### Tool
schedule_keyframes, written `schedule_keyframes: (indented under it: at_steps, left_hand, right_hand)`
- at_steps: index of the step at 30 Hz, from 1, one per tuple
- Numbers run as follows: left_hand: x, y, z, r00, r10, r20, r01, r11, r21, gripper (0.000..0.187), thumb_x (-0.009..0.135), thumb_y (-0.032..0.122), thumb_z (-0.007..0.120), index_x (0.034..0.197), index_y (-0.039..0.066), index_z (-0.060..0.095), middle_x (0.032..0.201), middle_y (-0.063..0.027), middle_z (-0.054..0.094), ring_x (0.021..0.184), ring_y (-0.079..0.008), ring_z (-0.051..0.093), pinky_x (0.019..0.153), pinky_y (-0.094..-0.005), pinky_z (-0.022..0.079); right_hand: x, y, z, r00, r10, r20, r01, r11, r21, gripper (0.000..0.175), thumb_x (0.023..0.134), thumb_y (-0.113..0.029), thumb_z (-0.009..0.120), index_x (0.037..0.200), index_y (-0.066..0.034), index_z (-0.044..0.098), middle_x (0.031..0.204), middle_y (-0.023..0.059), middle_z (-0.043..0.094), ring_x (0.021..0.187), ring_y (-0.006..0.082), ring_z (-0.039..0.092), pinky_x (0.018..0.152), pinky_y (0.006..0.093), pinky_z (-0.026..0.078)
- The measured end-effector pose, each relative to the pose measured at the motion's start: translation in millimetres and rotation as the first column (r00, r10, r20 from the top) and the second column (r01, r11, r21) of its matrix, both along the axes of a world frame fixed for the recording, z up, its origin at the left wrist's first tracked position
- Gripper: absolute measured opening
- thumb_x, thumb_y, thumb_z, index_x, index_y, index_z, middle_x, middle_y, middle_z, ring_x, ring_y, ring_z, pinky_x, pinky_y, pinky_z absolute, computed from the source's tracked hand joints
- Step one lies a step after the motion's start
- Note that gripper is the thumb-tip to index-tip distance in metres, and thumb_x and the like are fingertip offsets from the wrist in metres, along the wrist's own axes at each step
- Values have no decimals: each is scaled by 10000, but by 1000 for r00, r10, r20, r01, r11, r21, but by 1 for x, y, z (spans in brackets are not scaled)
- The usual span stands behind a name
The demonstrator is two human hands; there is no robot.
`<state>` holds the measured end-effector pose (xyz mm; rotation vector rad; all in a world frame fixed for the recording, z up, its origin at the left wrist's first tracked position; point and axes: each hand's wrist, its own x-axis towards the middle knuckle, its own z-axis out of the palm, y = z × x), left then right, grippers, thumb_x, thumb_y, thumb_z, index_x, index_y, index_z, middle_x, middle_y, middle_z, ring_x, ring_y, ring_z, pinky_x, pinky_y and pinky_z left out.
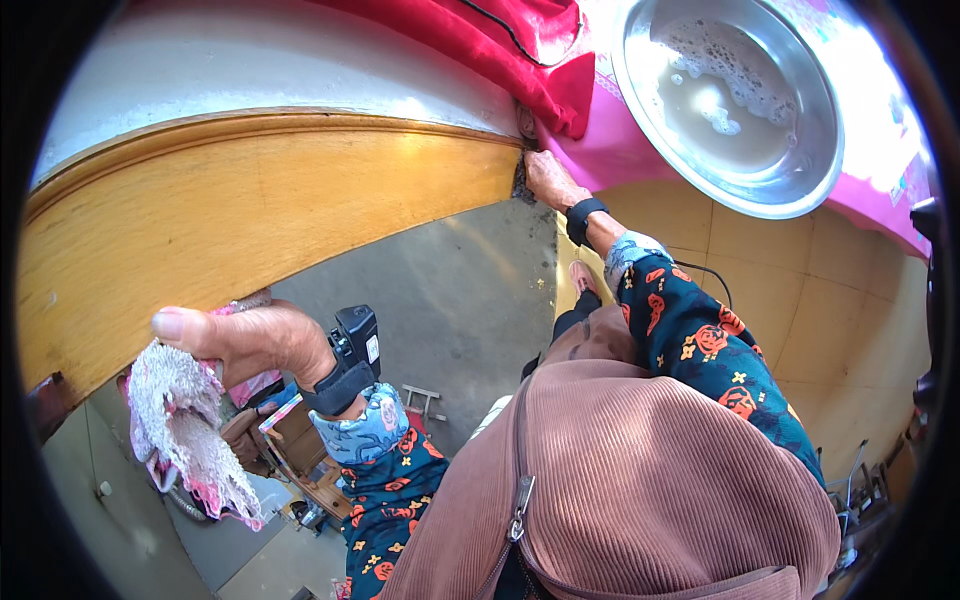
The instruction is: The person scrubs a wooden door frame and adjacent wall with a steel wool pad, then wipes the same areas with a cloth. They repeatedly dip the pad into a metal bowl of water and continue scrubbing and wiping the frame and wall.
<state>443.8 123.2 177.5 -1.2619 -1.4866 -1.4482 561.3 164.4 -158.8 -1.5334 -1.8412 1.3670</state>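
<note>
My left hand (pixel 251 337) is at the lower edge of a varnished wooden board (pixel 300 180), thumb on its face, with a frayed white and pink cloth (pixel 184 427) hanging from its grip. At the board's far right end, my right hand (pixel 551 180) is closed beside the dark, rough end of the board, by the pink tablecloth. Whether its fingers hold anything is hidden. To the upper right of my right hand, a metal basin (pixel 821 142) holds cloudy, foamy water.
The basin stands on a pink tablecloth (pixel 622 142). Red fabric (pixel 480 45) with a dark cord lies above the board. Below are a grey floor (pixel 450 300), a small stool (pixel 424 401) and wooden furniture (pixel 300 450). Yellowish tiles (pixel 825 300) cover the floor at right.
</note>
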Motion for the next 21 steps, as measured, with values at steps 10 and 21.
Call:
schedule_keyframes:
  at_steps: [10, 21]
  left_hand:
    - [1, -2, -2, 998, -2, 68, 1, 1000, 19, 666, 901, 460, 541, 1270, -77, 404, 1230, -197, 473, 1020, -223, 477, 893, -391, 430]
    - [-5, -2, 0, 989, -126, 77, 123, 992, 35, 661, 886, 412, 602, 1220, -96, 344, 1204, -173, 457, 983, -206, 438, 913, -361, 387]
  right_hand:
    - [7, 5, 12, 996, 77, -37, -72, 990, 120, 134, 781, -19, 463, 877, 49, 528, 800, 312, 588, 793, 466, 584, 669, 504, 475]
    - [12, 5, 39, 978, 48, -202, -2, 975, 223, 73, 800, -15, 458, 802, 41, 504, 729, 286, 555, 716, 458, 551, 609, 505, 428]
